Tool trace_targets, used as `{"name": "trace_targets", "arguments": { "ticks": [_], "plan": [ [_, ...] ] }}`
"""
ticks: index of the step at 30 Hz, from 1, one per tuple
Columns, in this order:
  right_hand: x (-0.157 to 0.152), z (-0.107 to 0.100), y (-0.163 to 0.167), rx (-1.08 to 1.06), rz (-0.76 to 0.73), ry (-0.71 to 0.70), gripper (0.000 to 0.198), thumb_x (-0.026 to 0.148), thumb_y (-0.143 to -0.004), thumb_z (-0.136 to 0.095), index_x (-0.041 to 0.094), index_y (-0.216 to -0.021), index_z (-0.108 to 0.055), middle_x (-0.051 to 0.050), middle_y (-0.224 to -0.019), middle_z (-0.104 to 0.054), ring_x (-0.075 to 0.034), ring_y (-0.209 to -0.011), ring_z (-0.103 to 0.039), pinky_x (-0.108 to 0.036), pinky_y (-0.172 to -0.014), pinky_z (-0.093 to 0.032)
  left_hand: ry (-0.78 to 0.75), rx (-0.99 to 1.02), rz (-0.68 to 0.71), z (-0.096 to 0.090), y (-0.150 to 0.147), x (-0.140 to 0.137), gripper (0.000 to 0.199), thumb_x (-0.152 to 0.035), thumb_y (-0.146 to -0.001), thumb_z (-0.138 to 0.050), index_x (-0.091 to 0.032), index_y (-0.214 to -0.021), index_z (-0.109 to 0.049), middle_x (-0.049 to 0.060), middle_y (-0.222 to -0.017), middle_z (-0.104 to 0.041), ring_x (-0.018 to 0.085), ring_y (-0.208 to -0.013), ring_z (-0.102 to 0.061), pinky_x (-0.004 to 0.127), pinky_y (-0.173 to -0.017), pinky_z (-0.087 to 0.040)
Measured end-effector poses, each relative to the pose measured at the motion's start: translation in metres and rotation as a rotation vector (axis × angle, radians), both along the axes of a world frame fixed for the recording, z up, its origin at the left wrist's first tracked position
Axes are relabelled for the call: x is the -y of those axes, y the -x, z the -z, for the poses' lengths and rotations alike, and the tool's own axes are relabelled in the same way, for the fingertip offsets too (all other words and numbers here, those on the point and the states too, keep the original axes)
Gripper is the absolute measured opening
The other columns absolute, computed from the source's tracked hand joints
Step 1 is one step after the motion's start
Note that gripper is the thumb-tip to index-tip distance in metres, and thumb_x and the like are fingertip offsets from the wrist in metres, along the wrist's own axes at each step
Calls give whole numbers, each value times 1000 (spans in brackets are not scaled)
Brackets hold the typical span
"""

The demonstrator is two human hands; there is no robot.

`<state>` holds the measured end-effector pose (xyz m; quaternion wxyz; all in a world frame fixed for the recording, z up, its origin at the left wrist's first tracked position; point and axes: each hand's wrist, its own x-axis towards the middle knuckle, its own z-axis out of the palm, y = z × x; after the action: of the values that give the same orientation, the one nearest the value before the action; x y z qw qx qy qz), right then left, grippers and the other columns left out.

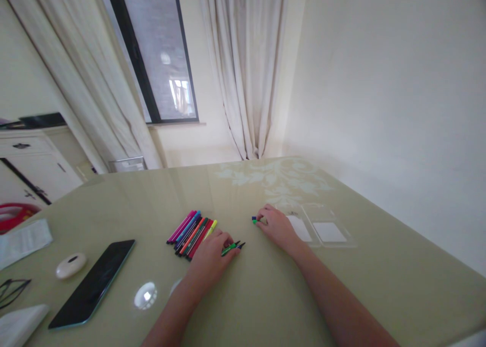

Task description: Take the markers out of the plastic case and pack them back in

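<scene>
As I watch remotely, the left hand (212, 253) curls around two felt-tip pens (229, 249) right of the marker row (195, 233), their long axes slanting rightward and slightly away, tips right. Fingers pinched, the right hand (279, 225) has green and dark-blue caps (254, 221). I can't see the pens' rear ends; the right hand partly hides a clear plastic case (336, 244). White florals mark the pale-green counter (266, 296), near curtains (248, 69).

Multicoloured markers (193, 236), green pen (230, 249), pale-green table (261, 301), white floral pattern (281, 176)
</scene>
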<state>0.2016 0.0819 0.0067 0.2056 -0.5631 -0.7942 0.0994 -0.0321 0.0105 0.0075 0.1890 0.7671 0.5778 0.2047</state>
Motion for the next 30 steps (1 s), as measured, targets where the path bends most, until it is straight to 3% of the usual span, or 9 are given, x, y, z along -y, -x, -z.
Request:
{"name": "trace_targets", "arguments": {
  "ticks": [5, 11, 17, 23, 27, 30],
  "plan": [
    [-1, 3, 0, -20, -16, -11, 4, 19, -91, -67, 20, -92, -70, -4, -101, -65, -17, -88, -62, -27, -78, -42, -28, 15, -64, 0, 9, -7, 26, -42, -96, -58, -20, -92, -69, 5, -91, -70, 22, -85, -66, 32, -77, -48],
    [-2, 4, 0, -21, -1, 9, 4, 19, -92, -67, 20, -93, -70, -3, -104, -65, -17, -90, -62, -26, -78, -42, -224, -320, -354, 2, 33, -15, 14, -28, -98, -55, -19, -101, -65, 11, -109, -68, 28, -104, -65, 38, -93, -49],
    [2, -3, 4, -9, 1, -8, 5, 22, -95, -65, 21, -97, -70, -4, -107, -65, -18, -93, -64, -27, -80, -44, -203, -395, -304, 8, 32, -16, 17, -33, -98, -58, -18, -100, -66, 10, -106, -67, 28, -103, -64, 38, -91, -49],
    [12, -6, 17, 48, -56, -27, 9, 24, -96, -64, 21, -104, -70, -5, -111, -67, -20, -100, -65, -29, -83, -47, -238, -391, -252, 9, 28, -15, 15, -26, -98, -57, -20, -110, -65, 9, -111, -65, 26, -106, -62, 35, -93, -47],
    [17, -4, 23, 44, -111, -41, 15, 27, -97, -64, 21, -110, -70, -6, -115, -67, -21, -104, -66, -30, -89, -49, -242, -387, -266, 11, 27, -14, 12, -28, -98, -58, -19, -99, -66, 9, -109, -63, 27, -105, -61, 38, -93, -47],
    [21, -5, 28, 21, -170, -72, 25, 28, -99, -63, 22, -122, -67, -7, -121, -67, -21, -109, -65, -31, -94, -49, -261, -332, -201, 10, 24, -13, 12, -28, -97, -59, -19, -94, -66, 9, -107, -63, 28, -105, -60, 40, -94, -47]
  ]
}}
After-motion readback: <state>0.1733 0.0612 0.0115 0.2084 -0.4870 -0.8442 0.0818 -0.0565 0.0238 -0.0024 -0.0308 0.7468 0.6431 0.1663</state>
